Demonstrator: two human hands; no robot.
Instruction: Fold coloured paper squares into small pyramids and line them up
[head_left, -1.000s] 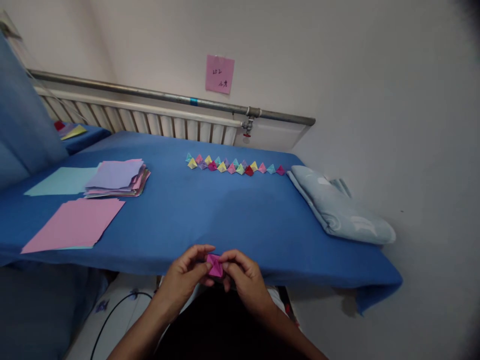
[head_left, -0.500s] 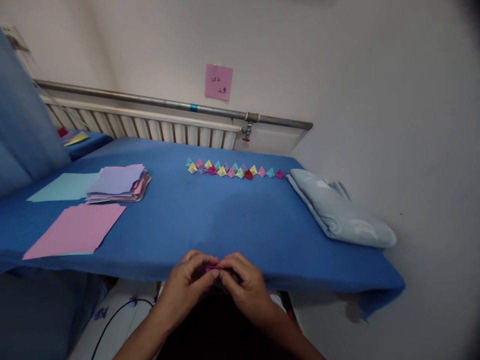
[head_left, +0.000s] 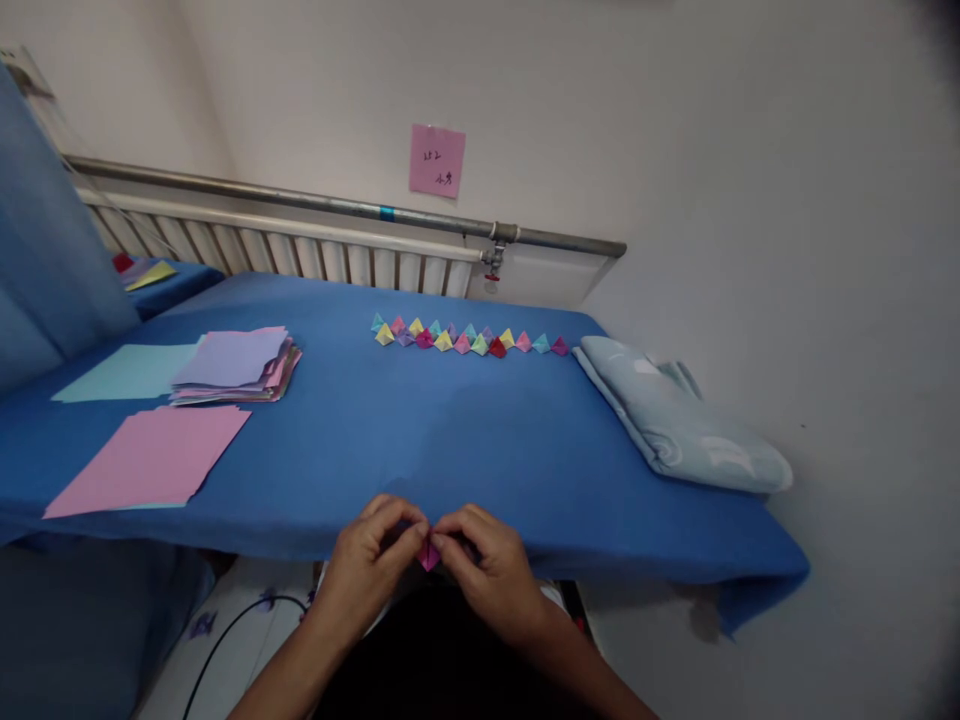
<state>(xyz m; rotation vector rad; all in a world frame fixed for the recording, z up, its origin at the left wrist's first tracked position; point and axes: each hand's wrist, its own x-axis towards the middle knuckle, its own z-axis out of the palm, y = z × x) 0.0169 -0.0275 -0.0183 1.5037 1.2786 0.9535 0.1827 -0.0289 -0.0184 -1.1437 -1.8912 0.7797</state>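
Note:
A small folded piece of magenta paper (head_left: 428,557) is pinched between my two hands at the table's front edge. My left hand (head_left: 377,555) grips its left side with thumb and forefinger. On its right side, the thumb and forefinger of my right hand (head_left: 484,560) close in the same way. The fingertips of both hands nearly meet and cover the paper's upper part; its lower point shows below them. Farther back on the blue cloth, small folded paper pieces (head_left: 462,343) in several colours stand in two rows.
Pink sheets (head_left: 154,455), light blue sheets (head_left: 127,372) and a stack of coloured paper (head_left: 232,362) lie at the left. A folded pale blue blanket (head_left: 675,415) rests at the right. Behind the table are a radiator (head_left: 330,257), a pipe and a pink note (head_left: 437,160) on the wall.
The magenta paper has turned in my fingers, so its point now shows below them. My fingertips have shifted slightly closer together at its top.

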